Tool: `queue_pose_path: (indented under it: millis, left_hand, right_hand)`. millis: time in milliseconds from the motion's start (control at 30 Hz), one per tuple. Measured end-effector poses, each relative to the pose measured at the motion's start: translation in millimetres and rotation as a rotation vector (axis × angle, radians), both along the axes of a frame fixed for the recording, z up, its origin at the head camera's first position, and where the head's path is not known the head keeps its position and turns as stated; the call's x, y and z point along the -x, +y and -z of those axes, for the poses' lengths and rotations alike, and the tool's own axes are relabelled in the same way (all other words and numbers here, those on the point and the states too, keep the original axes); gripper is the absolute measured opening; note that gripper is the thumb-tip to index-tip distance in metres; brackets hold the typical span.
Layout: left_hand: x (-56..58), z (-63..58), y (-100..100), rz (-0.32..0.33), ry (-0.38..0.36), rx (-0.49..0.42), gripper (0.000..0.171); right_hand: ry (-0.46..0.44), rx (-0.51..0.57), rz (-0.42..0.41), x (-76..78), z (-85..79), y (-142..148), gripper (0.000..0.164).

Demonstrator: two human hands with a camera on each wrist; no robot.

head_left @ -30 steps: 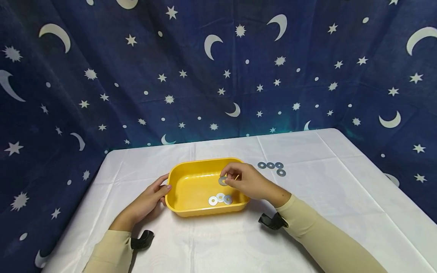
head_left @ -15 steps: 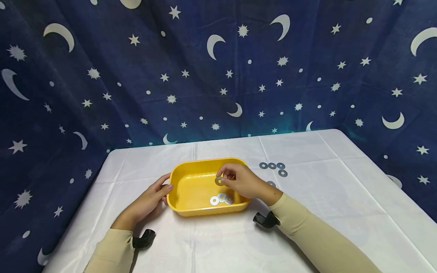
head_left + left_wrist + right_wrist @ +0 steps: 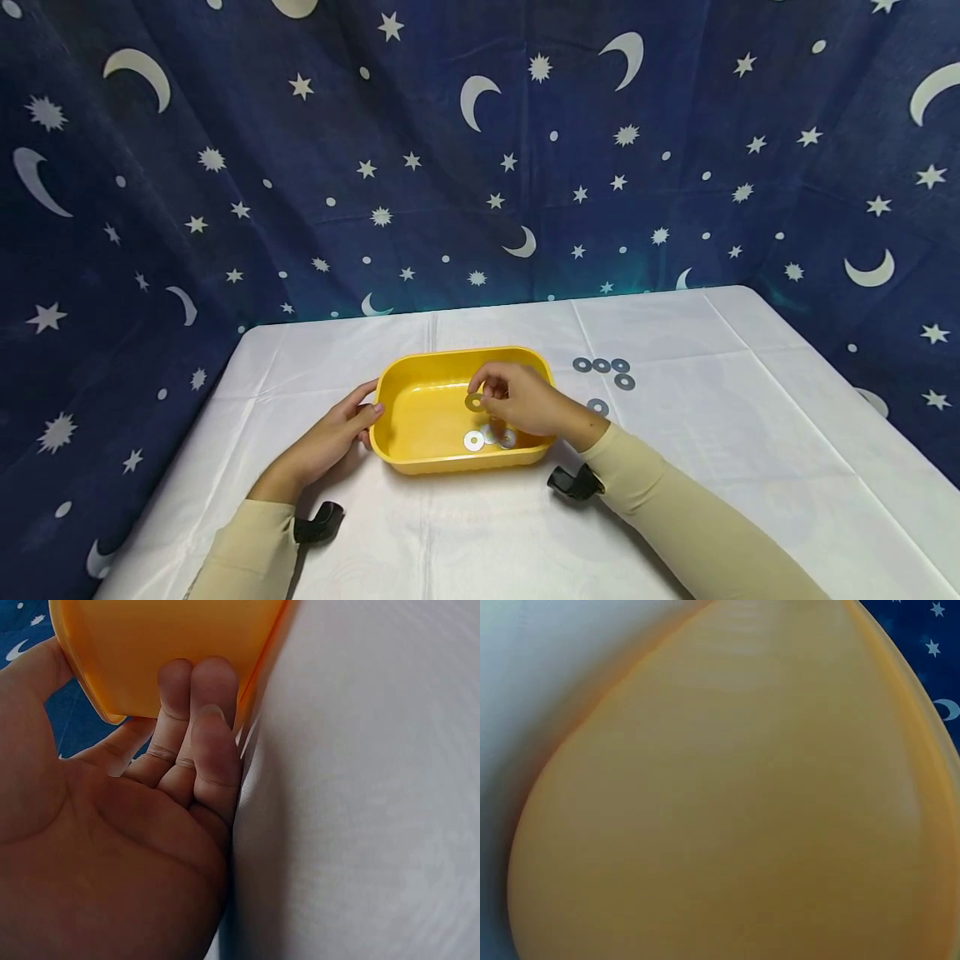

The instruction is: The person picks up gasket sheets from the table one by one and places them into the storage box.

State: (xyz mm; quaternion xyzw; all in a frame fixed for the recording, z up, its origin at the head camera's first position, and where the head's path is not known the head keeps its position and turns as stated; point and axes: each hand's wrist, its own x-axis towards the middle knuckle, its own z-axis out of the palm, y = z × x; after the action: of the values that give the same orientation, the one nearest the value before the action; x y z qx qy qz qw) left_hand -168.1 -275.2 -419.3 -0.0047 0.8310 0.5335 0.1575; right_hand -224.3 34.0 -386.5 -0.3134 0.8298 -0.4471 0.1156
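A yellow plastic tray point(image 3: 431, 463) stands on the white cloth. My left hand point(image 3: 326, 442) grips its left end, thumb over the rim and fingers against the outer wall; the left wrist view shows those fingers point(image 3: 214, 754) touching the wall. Inside the tray, above its floor, my right hand point(image 3: 517, 400) pinches a flat metal washer point(image 3: 469, 402) between thumb and fingers. Beneath that hand lie a few washers point(image 3: 473, 441), partly in its shadow. The tray's outer wall point(image 3: 720, 795) fills most of the right wrist view, which hides the right hand.
Right of the tray, several more washers point(image 3: 602, 366) lie on the tablecloth point(image 3: 720, 417). A single washer point(image 3: 597, 407) sits nearer the right forearm. Behind the table hangs a dark blue curtain point(image 3: 420, 192) with moons and stars.
My right hand has shifted left and slightly down inside the tray, still pinching the washer. A single washer on the cloth, earlier hidden by the arm, now shows. The left hand keeps its grip.
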Motion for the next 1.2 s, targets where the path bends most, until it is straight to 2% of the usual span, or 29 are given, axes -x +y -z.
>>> queue_pose_path:
  millis: [133, 400, 600, 800, 1200]
  left_hand:
    - [0.1, 0.7, 0, 0.005, 0.002, 0.003, 0.064]
    - [0.6, -0.5, 1, 0.012, 0.007, 0.008, 0.062]
    - [0.9, -0.2, 0, 0.018, 0.009, 0.002, 0.06]
    - [2.0, 1.8, 0, 0.015, 0.015, 0.019, 0.059]
    - [1.7, 1.6, -3, 0.023, 0.019, 0.009, 0.06]
  right_hand:
    - [0.008, -0.017, -0.023, -1.8, 2.0, -5, 0.017]
    - [-0.071, -0.052, -0.045, -6.6, 5.9, -15, 0.017]
    - [-0.085, -0.051, -0.078, -8.9, 8.4, -22, 0.017]
    - [-0.11, -0.045, -0.108, -8.3, 12.5, -26, 0.016]
    - [-0.122, -0.12, -0.134, -6.7, 16.4, -30, 0.013]
